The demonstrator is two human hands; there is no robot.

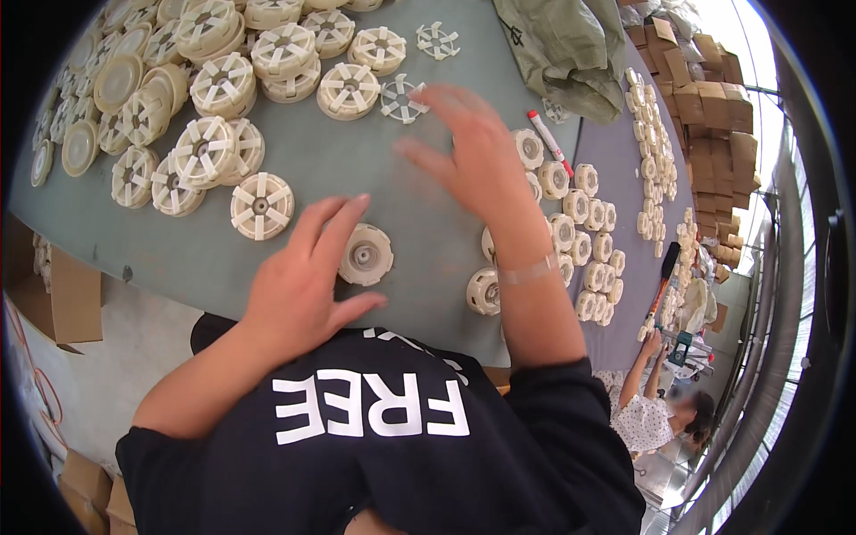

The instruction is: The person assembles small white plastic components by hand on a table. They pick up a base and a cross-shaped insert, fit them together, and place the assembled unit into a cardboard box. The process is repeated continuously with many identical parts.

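And there it was, square across the front of your black T-shirt (392, 477): one short word in big white block capitals (413, 408), upside down in the head view but bold and readable, just off the near edge of the surface (187, 259)! Closer to that edge, more white lettering (383, 335) peeked out on the shirt, showing only in part. And over by the surface's right edge, your olive bag (575, 53) carried a dark mark (515, 36), too small to make out.
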